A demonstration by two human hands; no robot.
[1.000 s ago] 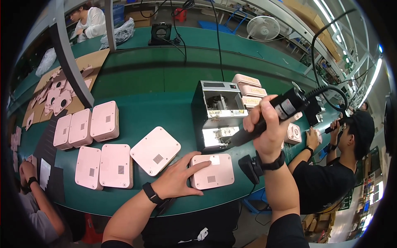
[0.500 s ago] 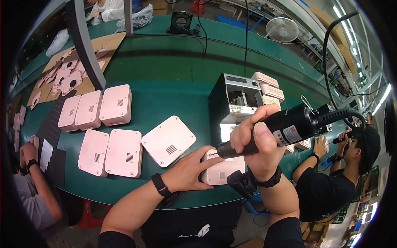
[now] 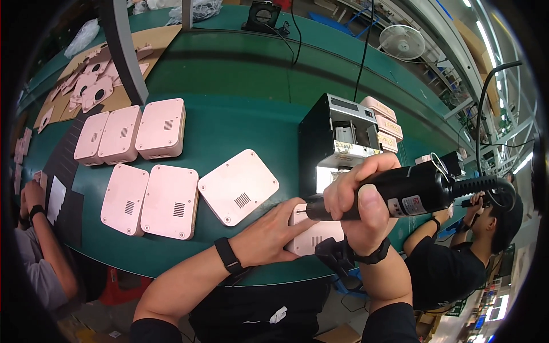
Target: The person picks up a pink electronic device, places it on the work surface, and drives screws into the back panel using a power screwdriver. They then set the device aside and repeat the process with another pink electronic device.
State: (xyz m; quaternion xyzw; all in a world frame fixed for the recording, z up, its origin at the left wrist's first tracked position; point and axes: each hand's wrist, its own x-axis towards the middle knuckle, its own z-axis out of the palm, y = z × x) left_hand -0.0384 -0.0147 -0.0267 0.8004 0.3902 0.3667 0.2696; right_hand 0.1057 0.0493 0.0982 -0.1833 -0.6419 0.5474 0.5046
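Note:
My left hand (image 3: pixel 271 231) grips the near-left side of a pink square plastic box (image 3: pixel 315 237), thumb and fingers around its edge. In my right hand (image 3: pixel 366 203) is a black corded electric screwdriver (image 3: pixel 409 191), held in a wrapped grip. Its thin bit meets the box's far-left corner, at or right by a screw hole. My right hand and a black device at its wrist hide part of the box. Just left of my left hand lies another pink box (image 3: pixel 239 186), vented face up with screws in its corners.
Several finished-looking pink boxes (image 3: pixel 160 128) stand in two groups at left. A black-and-silver machine (image 3: pixel 337 137) stands beyond my right hand, with stacked pink boxes (image 3: pixel 386 126) behind it. Pink plates (image 3: pixel 94 86) lie on cardboard, far left. People work on both sides; a grey post (image 3: pixel 121 51) rises at left.
The whole view has shifted a little. The screwdriver's body looks slightly more level, its bit still at the same corner of the box. My left hand keeps its hold.

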